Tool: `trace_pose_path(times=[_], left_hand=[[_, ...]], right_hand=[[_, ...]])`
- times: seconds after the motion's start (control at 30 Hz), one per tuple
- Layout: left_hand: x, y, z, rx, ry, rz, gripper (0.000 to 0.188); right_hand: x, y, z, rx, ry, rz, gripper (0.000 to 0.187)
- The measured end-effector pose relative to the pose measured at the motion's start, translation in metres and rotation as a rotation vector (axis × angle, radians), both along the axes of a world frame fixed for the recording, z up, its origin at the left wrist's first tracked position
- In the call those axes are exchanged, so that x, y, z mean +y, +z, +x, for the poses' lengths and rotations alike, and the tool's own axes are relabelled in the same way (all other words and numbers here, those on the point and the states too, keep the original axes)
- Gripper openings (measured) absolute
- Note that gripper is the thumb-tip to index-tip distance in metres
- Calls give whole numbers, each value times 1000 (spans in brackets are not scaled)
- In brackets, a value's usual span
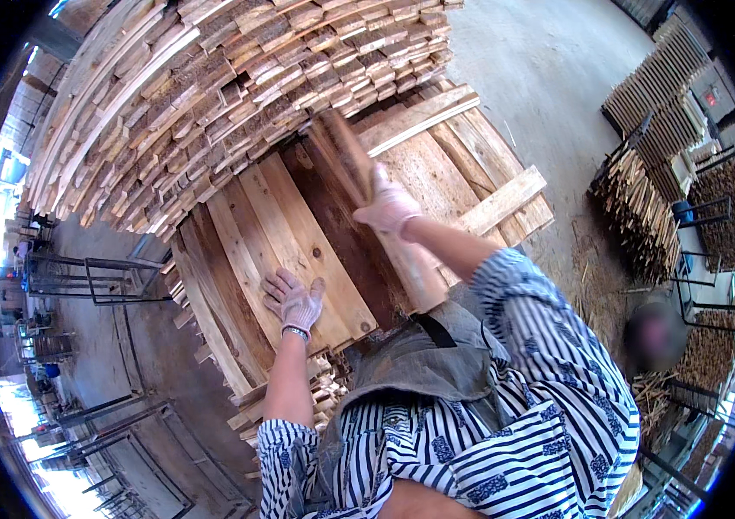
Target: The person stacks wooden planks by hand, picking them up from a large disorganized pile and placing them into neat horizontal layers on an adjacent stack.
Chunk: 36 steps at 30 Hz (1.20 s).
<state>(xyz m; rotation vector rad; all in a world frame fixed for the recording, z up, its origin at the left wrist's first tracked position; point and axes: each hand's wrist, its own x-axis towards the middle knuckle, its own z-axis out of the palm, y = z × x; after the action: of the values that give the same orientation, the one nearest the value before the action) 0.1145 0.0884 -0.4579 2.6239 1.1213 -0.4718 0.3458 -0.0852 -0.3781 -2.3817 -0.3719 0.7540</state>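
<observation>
My left hand (295, 303), in a pale knit glove, lies flat with fingers spread on light wooden boards (250, 227) laid side by side on a stack. My right hand (389, 205), also gloved, is closed around the middle of a wooden plank (341, 154). That plank is blurred by motion and tilts over the layer, with one end towards the tall pile and the other near my apron (415, 372). Beside it, a darker brown board (333, 208) shows in the layer. Further right, a narrow batten (506, 201) lies crosswise on other boards.
A tall pile of stacked planks (237, 95) rises directly beyond the layer. Black metal frames (112, 281) stand at the left. Bundles of thin wood strips (640, 208) and slatted stacks (661, 91) line the right side, where a blurred person (654, 336) appears.
</observation>
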Motion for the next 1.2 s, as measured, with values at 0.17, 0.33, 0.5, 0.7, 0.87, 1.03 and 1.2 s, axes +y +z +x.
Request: trace_pose_path(times=[0.17, 0.33, 0.5, 0.7, 0.87, 1.03, 1.2], left_hand=[[3, -9, -7, 22, 0, 22, 105], [2, 1, 3, -6, -2, 14, 104], [-1, 6, 5, -14, 18, 16, 102], [1, 15, -3, 38, 60, -62, 104], [-3, 39, -10, -137, 111, -110, 99], [-12, 39, -4, -180, 87, 45, 91], [-61, 16, -55, -382, 106, -12, 79]], right_hand=[[51, 2, -40, -7, 99, -242, 109], [8, -30, 15, -235, 180, 68, 108], [-48, -86, 71, -248, 218, 71, 110], [-10, -111, 24, -353, 229, 92, 83], [-6, -98, 17, -266, 237, -13, 72], [-17, -117, 36, -701, 284, -1, 79], [-7, -62, -37, -857, 591, 342, 51]])
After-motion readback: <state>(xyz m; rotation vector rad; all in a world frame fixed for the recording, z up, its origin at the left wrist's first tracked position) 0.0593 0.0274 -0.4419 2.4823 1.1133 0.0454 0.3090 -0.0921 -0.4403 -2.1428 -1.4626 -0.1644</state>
